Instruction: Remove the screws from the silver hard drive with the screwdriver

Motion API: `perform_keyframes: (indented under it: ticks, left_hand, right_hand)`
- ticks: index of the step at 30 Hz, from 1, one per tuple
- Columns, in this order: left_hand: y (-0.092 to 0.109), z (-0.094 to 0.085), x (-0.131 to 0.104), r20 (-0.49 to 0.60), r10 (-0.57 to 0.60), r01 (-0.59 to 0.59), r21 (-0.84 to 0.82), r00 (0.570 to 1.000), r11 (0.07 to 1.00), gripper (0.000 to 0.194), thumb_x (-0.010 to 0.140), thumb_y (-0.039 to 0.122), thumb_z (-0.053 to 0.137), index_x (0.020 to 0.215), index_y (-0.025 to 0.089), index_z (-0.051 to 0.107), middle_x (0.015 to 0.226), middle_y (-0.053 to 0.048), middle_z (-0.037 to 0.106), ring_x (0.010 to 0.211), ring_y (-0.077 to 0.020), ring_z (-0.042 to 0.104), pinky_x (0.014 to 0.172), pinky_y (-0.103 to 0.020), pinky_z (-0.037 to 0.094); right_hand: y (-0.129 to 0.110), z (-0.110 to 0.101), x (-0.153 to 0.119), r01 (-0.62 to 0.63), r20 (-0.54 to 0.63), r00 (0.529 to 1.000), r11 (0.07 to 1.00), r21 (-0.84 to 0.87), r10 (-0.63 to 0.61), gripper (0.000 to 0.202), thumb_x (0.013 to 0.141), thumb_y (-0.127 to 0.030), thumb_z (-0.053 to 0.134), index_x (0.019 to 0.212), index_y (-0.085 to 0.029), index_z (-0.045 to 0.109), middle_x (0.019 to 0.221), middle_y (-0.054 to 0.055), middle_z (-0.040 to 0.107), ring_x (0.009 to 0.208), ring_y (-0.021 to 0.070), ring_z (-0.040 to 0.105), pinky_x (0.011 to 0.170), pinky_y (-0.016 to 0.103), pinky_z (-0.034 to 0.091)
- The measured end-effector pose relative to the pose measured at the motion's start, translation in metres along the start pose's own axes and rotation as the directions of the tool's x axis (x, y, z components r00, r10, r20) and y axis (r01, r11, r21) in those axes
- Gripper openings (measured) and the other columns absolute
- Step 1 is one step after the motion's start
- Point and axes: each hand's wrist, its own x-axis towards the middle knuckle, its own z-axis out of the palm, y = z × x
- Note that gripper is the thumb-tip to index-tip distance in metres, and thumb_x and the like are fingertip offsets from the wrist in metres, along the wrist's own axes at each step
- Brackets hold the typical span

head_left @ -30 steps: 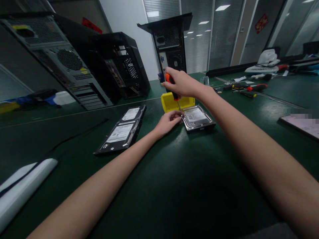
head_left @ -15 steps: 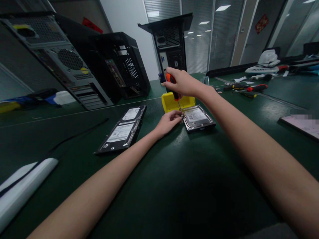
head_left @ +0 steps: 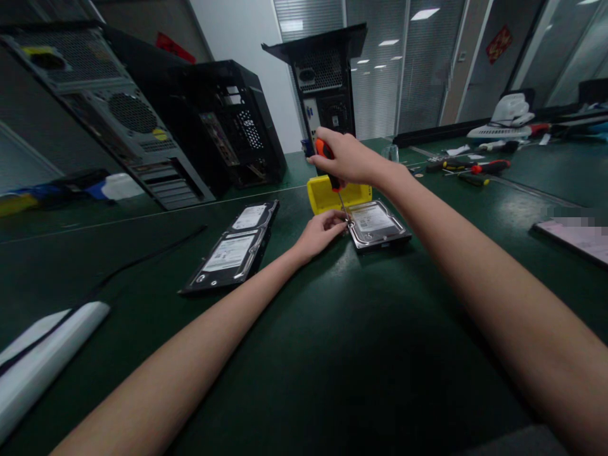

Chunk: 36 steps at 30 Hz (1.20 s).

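A person's right hand (head_left: 349, 158) grips an orange-handled screwdriver (head_left: 327, 161) upright, its tip on the near-left corner of a hard drive (head_left: 377, 223) lying flat toward the far middle of the dark green counter (head_left: 332, 354). The left hand (head_left: 320, 233) pinches its fingers (head_left: 338, 221) at the shaft beside that corner. Keeping the driver vertical and pressed down should stop it slipping. A yellow box (head_left: 320, 195) sits just behind; two more drives (head_left: 232, 250) lie left. Open computer cases (head_left: 142, 120) line the far edge of a glass-walled office.
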Motion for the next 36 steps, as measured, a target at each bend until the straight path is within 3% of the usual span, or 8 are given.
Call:
perform_keyframes:
  ticks: [36]
  left_hand:
    - [0.003,0.0012,0.0006,0.0,0.005,-0.005,-0.014,1.0,1.0,0.025,0.084,0.021,0.053,0.104,0.01,0.061,0.089,-0.007,0.063,0.078,-0.014,0.058,0.079,-0.031,0.047]
  right_hand:
    - [-0.0048,-0.0021,-0.0011,0.017,0.043,0.999,1.0,-0.009,-0.016,0.037,0.089,-0.039,0.043,0.115,-0.014,0.05,0.094,0.012,0.059,0.083,0.0227,0.058,0.078,0.038,0.044]
